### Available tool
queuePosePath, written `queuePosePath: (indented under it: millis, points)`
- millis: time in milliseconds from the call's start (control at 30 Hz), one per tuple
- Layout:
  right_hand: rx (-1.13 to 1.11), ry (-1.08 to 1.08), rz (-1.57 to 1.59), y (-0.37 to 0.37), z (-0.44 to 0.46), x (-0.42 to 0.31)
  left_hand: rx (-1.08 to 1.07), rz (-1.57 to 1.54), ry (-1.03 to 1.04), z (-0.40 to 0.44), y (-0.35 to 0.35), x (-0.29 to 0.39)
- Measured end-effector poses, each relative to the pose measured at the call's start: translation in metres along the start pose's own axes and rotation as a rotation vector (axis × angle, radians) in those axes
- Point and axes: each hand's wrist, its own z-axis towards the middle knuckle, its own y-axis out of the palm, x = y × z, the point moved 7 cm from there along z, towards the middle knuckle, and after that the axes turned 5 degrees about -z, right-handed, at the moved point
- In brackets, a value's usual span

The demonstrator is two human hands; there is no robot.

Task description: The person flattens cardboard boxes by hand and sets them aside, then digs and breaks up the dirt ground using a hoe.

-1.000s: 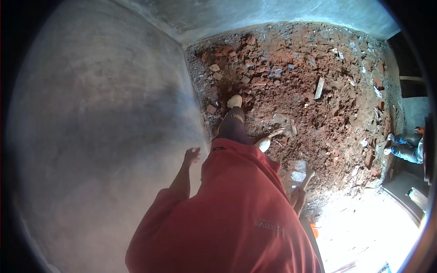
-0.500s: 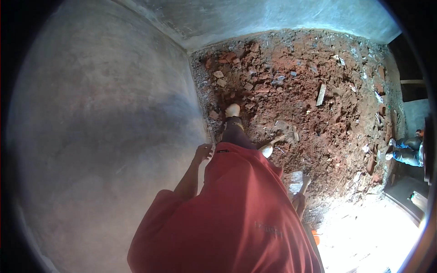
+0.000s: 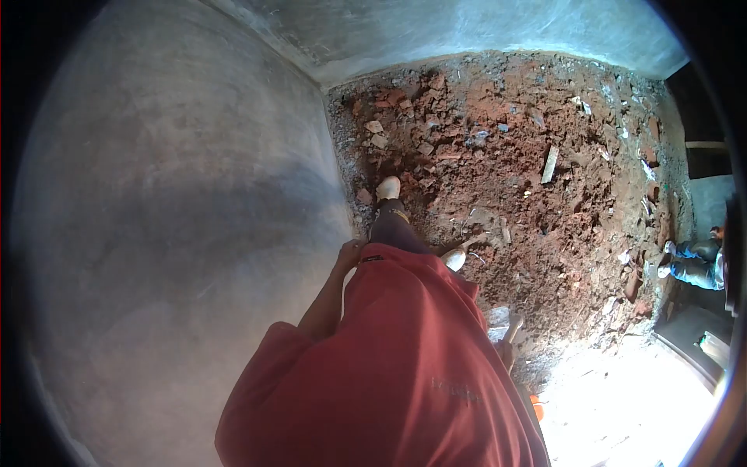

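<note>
My left hand is at the front hem of the red shirt, close to the plastered wall. Its fingers are partly hidden against the clothing, so I cannot make out whether they grip it. Low on my right side, my right hand is closed around a pale wooden handle. The handle's rounded end sticks out ahead of the hand; the rest is hidden behind the shirt. Below me, one light-coloured shoe is forward on the reddish soil, and the other shoe is further back.
A grey wall rises close on my left, and another wall stands ahead. Broken brick pieces and a flat pale strip lie on the uneven ground. At the right, another person's legs show near a doorway. Something orange is behind me.
My left hand has moved in to the shirt hem from slightly outside it. My right hand and the wooden handle have shifted a little left. The forward shoe sits slightly further left.
</note>
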Motion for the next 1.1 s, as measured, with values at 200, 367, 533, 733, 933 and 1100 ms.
queuePosePath:
  millis: [200, 367, 533, 733, 933, 1100]
  points:
    - [0.009, -0.031, 0.048, -0.004, 0.001, 0.005, -0.078, -0.111, -0.402, 0.017, -0.009, -0.028]
    - [0.037, -0.053, 0.047, 0.005, -0.010, 0.002, -0.061, -0.170, -0.264, 0.034, -0.025, 0.017]
    - [0.058, -0.080, 0.045, 0.030, -0.010, -0.008, -0.084, -0.212, -0.265, 0.046, -0.001, 0.027]
    - [0.085, -0.186, 0.079, 0.089, -0.036, -0.030, -0.077, 0.077, 0.445, 0.093, 0.023, -0.040]
    - [0.102, -0.291, 0.145, 0.135, -0.061, -0.043, -0.219, -0.361, -0.426, 0.141, -0.040, -0.032]
    - [0.117, -0.477, 0.198, 0.172, -0.082, -0.047, -0.246, -0.412, -0.400, 0.237, -0.069, 0.004]
